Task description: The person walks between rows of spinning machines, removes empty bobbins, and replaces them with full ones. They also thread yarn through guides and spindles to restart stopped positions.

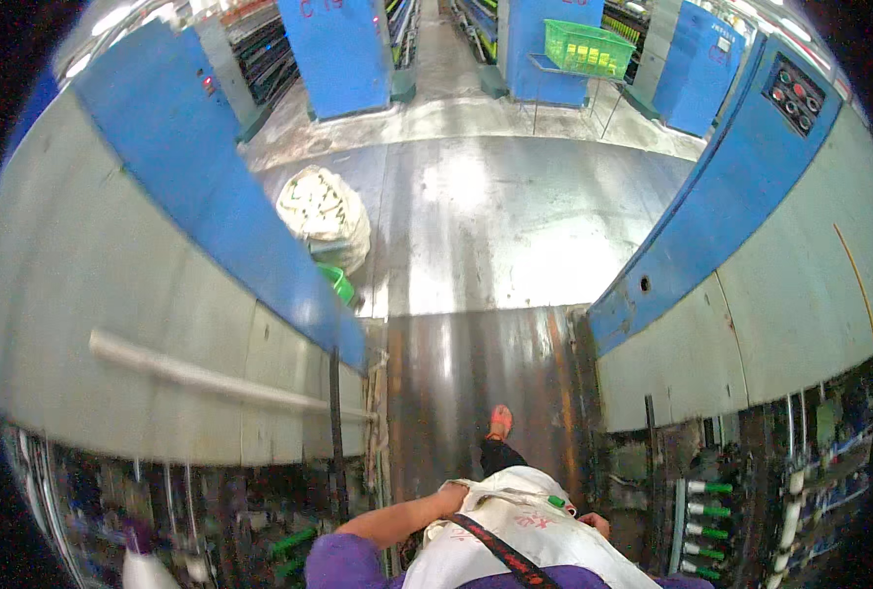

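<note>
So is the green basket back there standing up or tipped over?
Standing up: the basket has its wide rim on top, above a stand.

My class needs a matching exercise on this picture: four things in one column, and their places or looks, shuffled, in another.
Things
1. left hand
2. sack
3. shoe
4. button panel

Places and looks
A. pinkish red, below a dark trouser leg
B. set into the right-hand blue machine
C. at the edge of the white apron
D. whitish and bulging, on the floor

Right pairs: 1-C, 2-D, 3-A, 4-B
</note>
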